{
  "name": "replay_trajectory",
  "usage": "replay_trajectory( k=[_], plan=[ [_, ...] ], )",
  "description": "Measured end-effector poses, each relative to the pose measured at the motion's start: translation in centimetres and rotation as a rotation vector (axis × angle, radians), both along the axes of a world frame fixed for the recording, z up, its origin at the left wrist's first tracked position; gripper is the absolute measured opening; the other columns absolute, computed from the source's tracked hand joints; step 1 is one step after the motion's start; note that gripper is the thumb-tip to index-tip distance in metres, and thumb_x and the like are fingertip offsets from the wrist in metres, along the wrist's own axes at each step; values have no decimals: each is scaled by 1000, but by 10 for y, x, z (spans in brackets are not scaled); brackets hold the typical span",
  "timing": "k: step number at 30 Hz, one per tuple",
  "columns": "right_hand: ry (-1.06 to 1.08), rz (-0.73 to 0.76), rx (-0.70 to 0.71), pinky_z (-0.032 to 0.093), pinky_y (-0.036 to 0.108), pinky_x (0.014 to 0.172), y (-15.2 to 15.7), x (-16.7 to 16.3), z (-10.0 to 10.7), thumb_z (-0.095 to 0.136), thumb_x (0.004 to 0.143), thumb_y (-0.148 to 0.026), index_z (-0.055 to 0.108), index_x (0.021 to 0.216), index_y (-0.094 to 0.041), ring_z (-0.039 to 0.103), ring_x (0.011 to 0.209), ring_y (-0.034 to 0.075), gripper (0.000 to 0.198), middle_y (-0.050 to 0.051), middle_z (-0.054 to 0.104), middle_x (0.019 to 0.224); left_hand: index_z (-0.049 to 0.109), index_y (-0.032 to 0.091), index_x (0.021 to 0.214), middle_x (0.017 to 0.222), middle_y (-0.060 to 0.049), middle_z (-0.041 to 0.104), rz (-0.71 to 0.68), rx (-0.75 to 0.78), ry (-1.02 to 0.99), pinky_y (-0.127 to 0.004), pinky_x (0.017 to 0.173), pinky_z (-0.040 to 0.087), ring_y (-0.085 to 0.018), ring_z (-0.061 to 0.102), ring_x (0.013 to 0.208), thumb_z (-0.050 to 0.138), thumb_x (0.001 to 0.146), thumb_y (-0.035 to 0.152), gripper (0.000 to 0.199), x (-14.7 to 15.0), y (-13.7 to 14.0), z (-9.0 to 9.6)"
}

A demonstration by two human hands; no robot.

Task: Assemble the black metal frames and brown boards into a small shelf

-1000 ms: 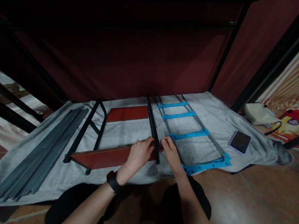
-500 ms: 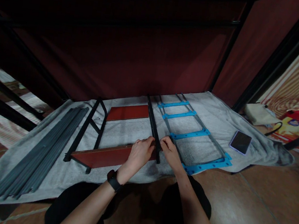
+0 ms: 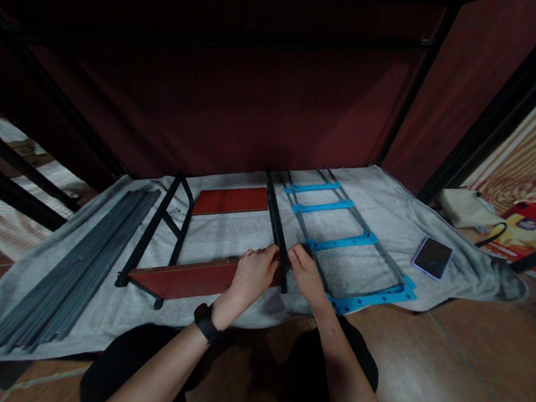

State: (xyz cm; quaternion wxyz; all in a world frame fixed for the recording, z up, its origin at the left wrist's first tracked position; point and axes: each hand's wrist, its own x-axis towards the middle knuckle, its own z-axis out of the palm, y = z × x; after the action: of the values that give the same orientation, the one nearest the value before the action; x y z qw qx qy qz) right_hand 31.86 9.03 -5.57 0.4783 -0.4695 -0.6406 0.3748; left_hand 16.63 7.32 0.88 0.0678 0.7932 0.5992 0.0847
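Observation:
My left hand point(image 3: 252, 275) rests on the right end of a red-brown board point(image 3: 182, 277) lying on a grey towel point(image 3: 223, 235). Its fingers touch a black metal bar point(image 3: 277, 229) that runs away from me. My right hand point(image 3: 305, 273) presses against the same bar from the right, close to its near end. A second red-brown board point(image 3: 231, 200) lies further back, between that bar and a black metal frame point(image 3: 164, 226) at the left. I wear a black watch point(image 3: 206, 322) on the left wrist.
A rack of grey rods with blue cross pieces point(image 3: 342, 241) lies right of the bar. A bundle of grey rods point(image 3: 73, 273) lies at the left. A phone point(image 3: 432, 257) lies on the towel's right. Dark red fabric walls with black poles point(image 3: 506, 101) rise behind.
Both hands stay at the near end of the black bar with almost no movement. The view has shifted slightly.

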Motion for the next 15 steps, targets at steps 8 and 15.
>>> replay_trajectory(
  k=[8,15],
  plan=[
    [42,-5,-60,40,27,65,-6,0,1,41,96,-48,49,86,-25,52,69,15,27,-3,51,72,55,24,119,107,-5,72,12,-26,-19,-33,89,45,-22,67,99,46,96,24,25,0,-1,2],
    [-54,11,31,36,28,66,0,0,5,38,96,-41,42,75,-24,49,68,15,28,-3,46,70,56,22,117,102,-6,73,-5,7,-12,-34,87,46,-24,67,94,46,95,22,25,1,-1,2]
  ],
)
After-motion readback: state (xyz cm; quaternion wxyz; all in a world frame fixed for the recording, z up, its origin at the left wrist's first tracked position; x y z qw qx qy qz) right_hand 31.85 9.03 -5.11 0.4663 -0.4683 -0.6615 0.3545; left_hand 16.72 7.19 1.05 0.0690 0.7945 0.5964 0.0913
